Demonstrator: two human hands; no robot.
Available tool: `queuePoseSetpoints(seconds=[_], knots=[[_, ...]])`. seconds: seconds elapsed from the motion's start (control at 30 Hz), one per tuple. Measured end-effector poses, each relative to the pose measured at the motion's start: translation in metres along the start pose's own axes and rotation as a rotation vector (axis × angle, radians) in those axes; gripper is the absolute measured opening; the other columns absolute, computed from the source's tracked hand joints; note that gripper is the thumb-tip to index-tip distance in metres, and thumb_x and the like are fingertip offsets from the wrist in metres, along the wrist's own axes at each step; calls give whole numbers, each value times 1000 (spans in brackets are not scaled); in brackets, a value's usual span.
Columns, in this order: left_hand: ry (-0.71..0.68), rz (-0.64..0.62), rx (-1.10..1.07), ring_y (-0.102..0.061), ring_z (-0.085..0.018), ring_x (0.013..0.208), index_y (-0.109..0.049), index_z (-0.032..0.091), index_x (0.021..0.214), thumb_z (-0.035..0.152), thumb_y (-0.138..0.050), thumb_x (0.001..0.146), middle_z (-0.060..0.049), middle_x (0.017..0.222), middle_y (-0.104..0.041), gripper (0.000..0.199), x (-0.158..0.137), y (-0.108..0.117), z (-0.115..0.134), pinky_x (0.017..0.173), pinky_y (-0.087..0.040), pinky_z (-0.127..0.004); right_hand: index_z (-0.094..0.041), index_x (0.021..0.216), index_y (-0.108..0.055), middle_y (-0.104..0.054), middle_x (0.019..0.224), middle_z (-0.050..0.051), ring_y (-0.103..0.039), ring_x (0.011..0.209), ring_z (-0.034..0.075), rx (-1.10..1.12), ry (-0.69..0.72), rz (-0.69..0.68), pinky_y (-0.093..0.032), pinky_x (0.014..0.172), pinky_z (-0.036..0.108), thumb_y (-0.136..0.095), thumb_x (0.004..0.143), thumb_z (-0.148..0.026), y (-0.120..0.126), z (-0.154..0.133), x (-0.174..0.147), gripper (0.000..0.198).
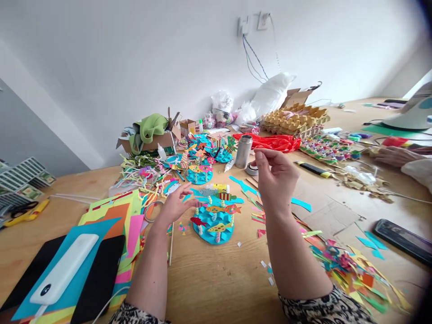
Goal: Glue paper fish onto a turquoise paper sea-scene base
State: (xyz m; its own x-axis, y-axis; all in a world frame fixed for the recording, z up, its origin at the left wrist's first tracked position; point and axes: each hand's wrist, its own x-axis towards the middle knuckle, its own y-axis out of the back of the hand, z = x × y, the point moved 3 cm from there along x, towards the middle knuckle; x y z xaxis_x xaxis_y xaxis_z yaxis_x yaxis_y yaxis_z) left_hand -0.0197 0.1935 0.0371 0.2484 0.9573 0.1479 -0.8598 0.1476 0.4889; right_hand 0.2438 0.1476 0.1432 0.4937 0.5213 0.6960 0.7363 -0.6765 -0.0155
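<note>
A paper-fish craft (pixel 213 216) stands in front of me: a blue wavy base with several patterned fish raised on pale twisted posts. At its left edge is my left hand (pixel 176 202), fingers apart and thumb reaching to a pink striped fish (pixel 201 204); whether it touches is unclear. My right hand (pixel 278 177) is raised to the right of the craft, thumb and fingertips pinched together. Anything in that pinch is hidden or too small to make out. Just behind the craft lies a yellow glue stick (pixel 221 187). A second fish craft (pixel 200 176) stands farther back.
Coloured paper sheets (pixel 116 218) and a white power bank (pixel 64 268) lie left. Behind are an open metal bottle (pixel 243 152), a red plastic bag (pixel 280 142) and egg trays (pixel 297 118). Right are paper scraps (pixel 344 263), a utility knife (pixel 313 169), a phone (pixel 405 240) and another person's hand (pixel 388 155).
</note>
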Motion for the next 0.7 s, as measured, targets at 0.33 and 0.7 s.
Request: queuePoseSetpoints(seconds=[0.33,0.7], knots=[[-77,290,-165,-66,-25,101,-50,14,130,64,-48,84,-13,100,-69,68,6,12,-3,93,-50,-42,-16,82,-72,-72,72,4,-63,63,16,-245,-61,-642,-48,62,29,-59,79,-32,11,30,47,21],[-89,491,-264,-68,-23,92,-54,16,123,60,-53,84,-9,90,-71,59,-4,20,19,88,-53,-40,-18,113,-68,-72,95,8,-67,82,19,-908,110,-1051,-47,71,26,-46,86,-14,-33,133,42,35]])
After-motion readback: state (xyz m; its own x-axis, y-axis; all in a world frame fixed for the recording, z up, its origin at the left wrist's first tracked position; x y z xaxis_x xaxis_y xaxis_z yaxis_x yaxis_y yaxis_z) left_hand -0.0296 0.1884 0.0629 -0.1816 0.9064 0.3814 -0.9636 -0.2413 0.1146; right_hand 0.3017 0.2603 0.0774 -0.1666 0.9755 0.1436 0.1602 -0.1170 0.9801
